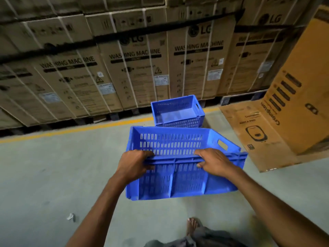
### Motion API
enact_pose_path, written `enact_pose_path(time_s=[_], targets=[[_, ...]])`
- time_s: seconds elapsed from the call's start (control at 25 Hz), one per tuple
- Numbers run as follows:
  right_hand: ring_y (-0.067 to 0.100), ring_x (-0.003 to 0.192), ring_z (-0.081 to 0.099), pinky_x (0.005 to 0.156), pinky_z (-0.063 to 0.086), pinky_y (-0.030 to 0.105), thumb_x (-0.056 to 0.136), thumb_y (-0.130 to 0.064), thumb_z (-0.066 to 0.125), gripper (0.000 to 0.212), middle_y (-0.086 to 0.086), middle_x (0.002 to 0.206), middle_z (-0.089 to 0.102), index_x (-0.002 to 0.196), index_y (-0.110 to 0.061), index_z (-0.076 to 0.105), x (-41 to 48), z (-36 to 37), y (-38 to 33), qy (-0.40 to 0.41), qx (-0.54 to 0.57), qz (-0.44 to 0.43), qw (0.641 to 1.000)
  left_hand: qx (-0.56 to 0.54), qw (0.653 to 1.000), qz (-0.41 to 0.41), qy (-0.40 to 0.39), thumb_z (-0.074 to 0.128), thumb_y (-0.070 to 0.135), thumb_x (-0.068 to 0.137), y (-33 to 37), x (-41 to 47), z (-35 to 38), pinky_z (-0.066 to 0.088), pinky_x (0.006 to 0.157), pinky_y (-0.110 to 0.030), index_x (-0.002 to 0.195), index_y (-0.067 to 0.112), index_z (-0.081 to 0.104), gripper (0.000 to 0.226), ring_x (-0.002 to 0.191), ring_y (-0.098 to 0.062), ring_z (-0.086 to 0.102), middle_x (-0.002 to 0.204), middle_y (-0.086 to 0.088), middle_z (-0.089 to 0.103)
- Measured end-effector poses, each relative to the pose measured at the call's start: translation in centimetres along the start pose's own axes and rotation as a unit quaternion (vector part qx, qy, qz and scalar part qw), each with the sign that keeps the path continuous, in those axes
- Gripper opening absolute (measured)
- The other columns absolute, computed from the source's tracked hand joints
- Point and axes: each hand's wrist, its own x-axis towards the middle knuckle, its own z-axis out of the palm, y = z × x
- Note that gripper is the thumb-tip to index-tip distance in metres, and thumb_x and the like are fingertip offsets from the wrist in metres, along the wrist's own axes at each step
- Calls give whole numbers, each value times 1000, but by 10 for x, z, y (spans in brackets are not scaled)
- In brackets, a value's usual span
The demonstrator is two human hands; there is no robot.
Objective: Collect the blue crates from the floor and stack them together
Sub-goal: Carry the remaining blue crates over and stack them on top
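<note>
Bare toes of one foot [192, 226] show at the bottom edge, on the grey concrete floor [53, 175], with dark cloth of the clothing beside them. Above this, both hands hold a blue slotted plastic crate [178, 166] by its near long rim. The left hand [132, 165] and the right hand [214, 162] each have the fingers hooked over the rim and the thumb pressed on the outer wall, so each grip is clamped on the crate. It tilts with the open side facing forward and up, probably so it can be carried toward the second blue plastic crate [178, 111], which stands on the floor near a yellow painted line [80, 128] and looks empty.

Brown cardboard washing machine boxes [135, 68] form a wall behind. A flattened brown carton [258, 132] lies at the right, cut by the frame. I cannot tell what the small white scrap [70, 216] is, or whether more crates wait outside the view.
</note>
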Motion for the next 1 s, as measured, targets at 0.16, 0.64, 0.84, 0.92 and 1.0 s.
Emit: enact_pose_path(time_s=[0.16,0.64,0.84,0.92,1.0], targets=[[27,105,63,68,40,34,84,-24,73,25,2,107,69,104,-24,57,96,-34,7,11,24,-52,998,-7,999,-39,18,75,59,75,-50,66,-6,45,93,-38,116,33,68,49,95,-25,69,95,2,74],[27,101,67,82,46,35,73,-13,82,36,0,103,73,105,-18,68,393,-62,92,44,-23,-4,999,-157,982,-79,-73,78,46,81,-188,362,73,48,101,-36,114,21,70,43,137,-21,45,150,5,49],[29,94,68,76,49,38,73,-11,82,35,3,97,73,104,-15,68,510,-55,165,50,-74,-11,996,-144,983,-106,-40,73,47,83,-200,485,110,55,85,-38,114,28,68,36,118,-20,57,112,1,65],[31,92,68,76,51,39,72,-11,82,35,5,97,73,104,-14,68,562,-43,192,45,-83,-25,995,-144,981,-130,-19,74,46,83,-209,531,133,55,83,-39,116,30,67,37,114,-22,61,113,-2,63],[31,90,68,76,50,39,72,-12,81,35,7,93,73,103,-16,67,602,-30,216,37,-79,-22,996,-143,979,-146,-5,74,44,82,-216,569,159,56,79,-38,116,33,67,36,111,-22,63,111,-1,63]])
